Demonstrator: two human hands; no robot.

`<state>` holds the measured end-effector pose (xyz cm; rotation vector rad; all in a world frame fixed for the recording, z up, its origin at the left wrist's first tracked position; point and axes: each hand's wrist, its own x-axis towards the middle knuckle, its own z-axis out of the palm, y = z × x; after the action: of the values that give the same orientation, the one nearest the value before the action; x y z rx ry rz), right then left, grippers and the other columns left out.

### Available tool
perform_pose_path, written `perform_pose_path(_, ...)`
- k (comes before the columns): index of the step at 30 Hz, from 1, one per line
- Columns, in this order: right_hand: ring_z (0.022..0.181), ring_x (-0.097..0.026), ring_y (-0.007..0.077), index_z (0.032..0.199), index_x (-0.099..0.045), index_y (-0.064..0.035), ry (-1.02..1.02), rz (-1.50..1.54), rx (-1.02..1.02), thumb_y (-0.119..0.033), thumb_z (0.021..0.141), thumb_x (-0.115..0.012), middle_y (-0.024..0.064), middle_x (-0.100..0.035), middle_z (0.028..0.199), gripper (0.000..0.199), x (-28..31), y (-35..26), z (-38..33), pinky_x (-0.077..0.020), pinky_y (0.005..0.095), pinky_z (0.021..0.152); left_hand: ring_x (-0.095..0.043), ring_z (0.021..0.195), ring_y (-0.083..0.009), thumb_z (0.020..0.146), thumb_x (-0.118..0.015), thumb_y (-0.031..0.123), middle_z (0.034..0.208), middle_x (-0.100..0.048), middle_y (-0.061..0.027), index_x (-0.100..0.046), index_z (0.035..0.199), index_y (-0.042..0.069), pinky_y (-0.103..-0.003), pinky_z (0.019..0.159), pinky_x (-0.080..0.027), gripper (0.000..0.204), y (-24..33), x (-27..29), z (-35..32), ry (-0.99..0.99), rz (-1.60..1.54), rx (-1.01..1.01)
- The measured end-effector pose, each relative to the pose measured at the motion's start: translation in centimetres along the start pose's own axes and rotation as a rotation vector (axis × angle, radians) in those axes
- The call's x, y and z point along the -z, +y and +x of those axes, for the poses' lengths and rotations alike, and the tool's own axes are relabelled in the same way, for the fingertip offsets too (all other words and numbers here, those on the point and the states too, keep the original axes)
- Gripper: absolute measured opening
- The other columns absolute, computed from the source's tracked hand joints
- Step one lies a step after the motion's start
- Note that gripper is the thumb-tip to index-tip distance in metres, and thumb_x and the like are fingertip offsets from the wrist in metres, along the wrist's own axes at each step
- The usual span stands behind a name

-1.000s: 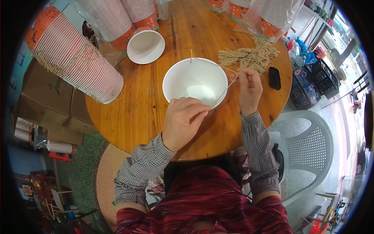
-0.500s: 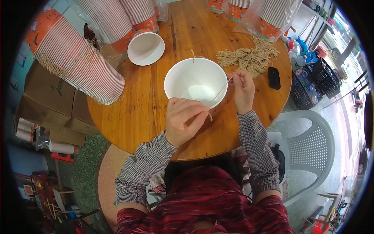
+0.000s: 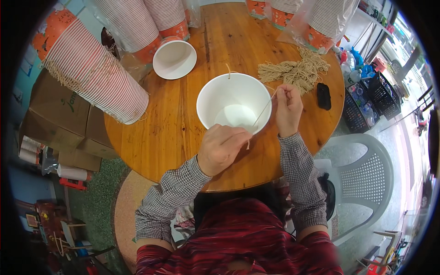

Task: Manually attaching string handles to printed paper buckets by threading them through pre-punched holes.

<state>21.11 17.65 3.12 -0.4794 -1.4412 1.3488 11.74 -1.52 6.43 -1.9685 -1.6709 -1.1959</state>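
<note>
Nearest is the left hand, with thumb and fingers closed together at the near rim of the white bucket; whether they pinch the rim, the cord or both, I cannot tell. A short end of cord shows just below these fingertips. The bucket has its mouth up, just beyond the left hand and to the left of the right hand. The right hand, a little farther and to the right, is gripping the thin cord between thumb and fingers; the cord runs straight down from there across the bucket, toward the left fingertips. At the far rim, beyond both hands, a small loop of cord stands up. Just beyond the right hand lies a loose bundle of cords, and to its right, near, a small black object rests on the wooden bench. Farther to the left of the left hand there leans a tall stack of containers; ahead and left of the hands, a white container lies tilted. Farthest beyond the hands stand more stacks in clear plastic bags.
</note>
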Motion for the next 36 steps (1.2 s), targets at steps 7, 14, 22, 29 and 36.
perform_pose_path(7, 0.059, -0.055, 0.0058, 0.102, -0.062, -0.0006, -0.748, -0.022, -0.357, -0.009, 0.093, -0.056, 0.0016, -0.061, 0.067, 0.013, 2.8, -9.0, -2.1, -0.044, 0.0213, 0.048, -0.063, 0.077, -0.0212, 0.068, -0.073, -0.005, 0.089, -0.068, -0.004, -0.067, 0.094, 0.007, -0.032, 0.069, -0.045, 0.029, -0.6, -0.3, -0.6, 0.084, -0.014, 0.025)
perform_pose_path(14, 0.06, -0.061, 0.0297, 0.095, -0.06, -0.0007, -0.705, -0.497, -0.058, -0.005, 0.084, -0.063, 0.0164, -0.062, 0.072, 0.012, 1.0, -10.0, -6.2, -0.0478, 0.0328, 0.055, -0.063, 0.081, -0.0226, 0.067, -0.073, -0.007, 0.09, -0.067, -0.0055, -0.064, 0.104, 0.005, -0.033, 0.073, -0.045, 0.04, -0.1, -0.6, -0.1, 0.113, -0.013, 0.093)
perform_pose_path(22, 0.064, -0.06, 0.0304, 0.09, -0.059, 0.0, -0.537, -0.484, 0.112, -0.004, 0.083, -0.062, 0.0159, -0.061, 0.077, 0.009, -0.2, -9.2, -8.1, -0.0478, 0.0349, 0.055, -0.061, 0.086, -0.0251, 0.069, -0.07, -0.008, 0.099, -0.064, -0.0085, -0.065, 0.104, 0.004, -0.032, 0.073, -0.048, 0.038, -0.1, -0.5, 0.1, 0.074, -0.028, 0.101)
perform_pose_path(29, 0.065, -0.06, 0.0303, 0.089, -0.061, -0.0014, -0.526, -0.562, 0.368, -0.002, 0.082, -0.061, 0.0125, -0.061, 0.076, 0.007, -0.2, -8.2, -8.1, -0.0483, 0.0355, 0.055, -0.06, 0.083, -0.0253, 0.068, -0.069, -0.01, 0.098, -0.063, -0.0075, -0.067, 0.096, 0.005, -0.032, 0.07, -0.049, 0.031, 0.1, 0.5, 0.6, -0.011, 0.018, 0.064)
perform_pose_path(36, 0.065, -0.061, 0.0292, 0.089, -0.062, -0.0009, -0.464, -0.507, 0.259, -0.002, 0.083, -0.062, 0.0131, -0.062, 0.078, 0.006, -0.3, -7.8, -7.2, -0.0493, 0.0345, 0.056, -0.058, 0.076, -0.0225, 0.076, -0.064, 0.0, 0.095, -0.063, -0.0058, -0.066, 0.09, 0.005, -0.032, 0.072, -0.044, 0.015, -0.1, 1.8, 2.5, -0.15, -0.133, 0.177)
